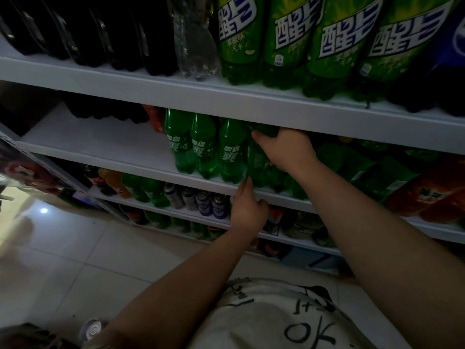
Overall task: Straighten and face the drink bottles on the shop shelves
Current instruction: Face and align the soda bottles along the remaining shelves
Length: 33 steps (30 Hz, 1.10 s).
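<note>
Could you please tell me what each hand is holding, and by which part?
The right hand grips a green soda bottle by its top. The left hand holds nothing; it touches the shelf edge.

Before you, small green plastic bottles [203, 147] with white-lettered labels, large bright-green plastic bottles [289, 39] above bearing white characters edged in blue, near-black plastic bottles [75, 34], pale grey metal shelves [151, 93], blue-and-silver drink cans [219, 206] below, your white shirt [264, 321] scrawled with black lettering.

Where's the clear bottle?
Head view, top shelf, left of centre: clear bottle stands between the dark bottles (left) and big green bottles (right).
</note>
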Each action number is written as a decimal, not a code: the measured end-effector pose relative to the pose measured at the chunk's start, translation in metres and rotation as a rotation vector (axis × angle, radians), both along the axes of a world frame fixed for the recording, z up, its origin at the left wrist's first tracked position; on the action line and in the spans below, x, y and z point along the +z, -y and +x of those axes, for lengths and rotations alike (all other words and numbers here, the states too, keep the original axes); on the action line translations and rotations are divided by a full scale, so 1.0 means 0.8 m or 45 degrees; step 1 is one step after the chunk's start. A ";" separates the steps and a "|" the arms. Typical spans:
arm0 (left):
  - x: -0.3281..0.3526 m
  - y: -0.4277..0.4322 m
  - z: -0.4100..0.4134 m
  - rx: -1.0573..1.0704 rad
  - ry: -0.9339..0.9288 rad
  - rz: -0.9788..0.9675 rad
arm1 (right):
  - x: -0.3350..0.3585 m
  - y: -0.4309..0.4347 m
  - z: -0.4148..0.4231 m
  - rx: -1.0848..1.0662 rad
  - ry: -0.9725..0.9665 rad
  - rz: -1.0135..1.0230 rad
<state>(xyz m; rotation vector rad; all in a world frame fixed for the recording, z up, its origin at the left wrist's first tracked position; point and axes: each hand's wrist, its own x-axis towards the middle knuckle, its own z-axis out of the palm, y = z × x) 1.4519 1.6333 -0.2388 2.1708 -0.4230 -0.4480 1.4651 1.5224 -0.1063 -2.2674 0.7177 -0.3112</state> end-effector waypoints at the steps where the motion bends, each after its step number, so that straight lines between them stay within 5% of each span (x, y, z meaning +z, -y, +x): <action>1: -0.001 -0.001 0.001 -0.001 -0.004 0.002 | 0.002 0.003 0.000 0.020 -0.060 0.056; 8: -0.004 -0.001 0.005 -0.040 -0.095 -0.006 | 0.010 0.012 0.003 0.090 -0.142 0.394; 17: 0.005 0.001 -0.003 0.094 0.018 -0.082 | 0.003 -0.002 -0.002 -0.016 0.034 -0.218; 20: 0.010 0.000 0.001 0.136 0.038 -0.110 | 0.003 -0.006 -0.002 -0.065 0.119 -0.228; 28: 0.020 0.001 0.017 0.214 0.062 -0.136 | 0.006 -0.006 -0.008 -0.100 0.117 -0.110; 33: 0.021 0.005 0.022 0.161 0.069 -0.146 | 0.006 -0.014 0.007 -0.091 -0.021 0.365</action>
